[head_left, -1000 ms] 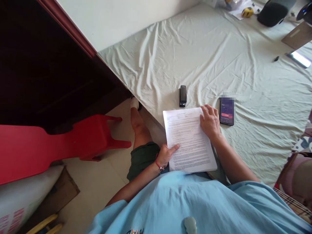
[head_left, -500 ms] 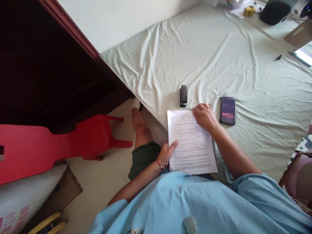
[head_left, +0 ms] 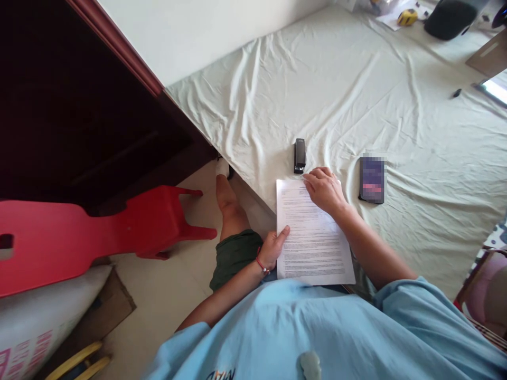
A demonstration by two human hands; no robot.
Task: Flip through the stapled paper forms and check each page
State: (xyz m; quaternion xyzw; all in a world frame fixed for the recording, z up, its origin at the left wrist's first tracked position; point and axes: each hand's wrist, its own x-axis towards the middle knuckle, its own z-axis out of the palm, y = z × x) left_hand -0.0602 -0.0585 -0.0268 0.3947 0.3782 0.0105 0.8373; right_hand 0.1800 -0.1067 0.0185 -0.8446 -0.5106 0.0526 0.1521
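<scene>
A stack of printed sheets (head_left: 311,243) lies at the table's near edge, close against my body. My left hand (head_left: 273,248) grips its left side, thumb on top and fingers hidden underneath. At the top edge is my right hand (head_left: 324,189), its bent fingers closed over the paper near the middle; the fingertips are partly hidden. Just beyond the sheets stands a black stapler (head_left: 300,155), touched by neither hand. To the right of my right hand lies a phone (head_left: 371,179) with its screen blurred out.
A pale, wrinkled cloth (head_left: 356,105) covers the table. A yellow tape measure (head_left: 407,17) and a black cap-like object (head_left: 449,20) sit at the far right. On the left are a red plastic chair (head_left: 150,221) and a white sack (head_left: 51,311).
My right hand has slid left along the top edge of the sheets, from near the right corner toward the middle. My left hand keeps its grip.
</scene>
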